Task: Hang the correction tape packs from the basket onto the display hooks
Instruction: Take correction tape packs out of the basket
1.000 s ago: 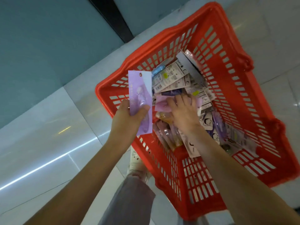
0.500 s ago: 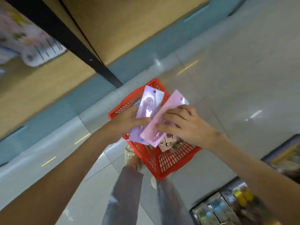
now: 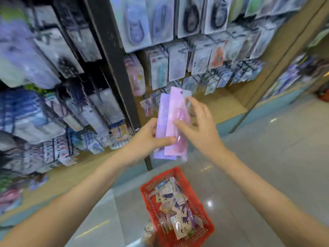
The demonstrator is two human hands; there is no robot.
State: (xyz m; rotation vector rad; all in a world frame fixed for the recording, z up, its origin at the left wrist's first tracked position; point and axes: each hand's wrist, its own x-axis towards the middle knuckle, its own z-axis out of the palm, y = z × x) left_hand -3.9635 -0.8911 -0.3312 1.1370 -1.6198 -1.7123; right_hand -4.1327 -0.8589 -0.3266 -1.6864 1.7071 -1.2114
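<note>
Two hands reach into the middle of the frame, and between them are two correction tape packs, stacked and upright. The left hand (image 3: pixel 147 138) grips both near their lower half. Its thumb lies curled across the front and its fingers are wrapped around the left edge. The pink pack (image 3: pixel 175 111) is in front, with one small hang hole (image 3: pixel 181 92) visible at its top. The purple pack (image 3: pixel 162 113) sits directly behind it and shows along the left side and at the bottom edge.

The right hand (image 3: pixel 201 125) is spread loosely with its fingers relaxed and apart. Its thumb touches the front of the pink pack, and its index finger points up just beside that pack's right edge. It does not clasp anything.

One red basket (image 3: pixel 149 207) stands on the tiled floor (image 3: pixel 267 166) at the bottom centre of the frame, well below the hands. It holds a pile of loose packs (image 3: pixel 170 198), too jumbled to count.

Across the top of the frame, a display board (image 3: pixel 222 102) carries several rows of hanging packs (image 3: pixel 178 63), blurred and too many to count. One black post (image 3: pixel 114 59) runs down the upper middle, and more blurred goods hang to its left.
</note>
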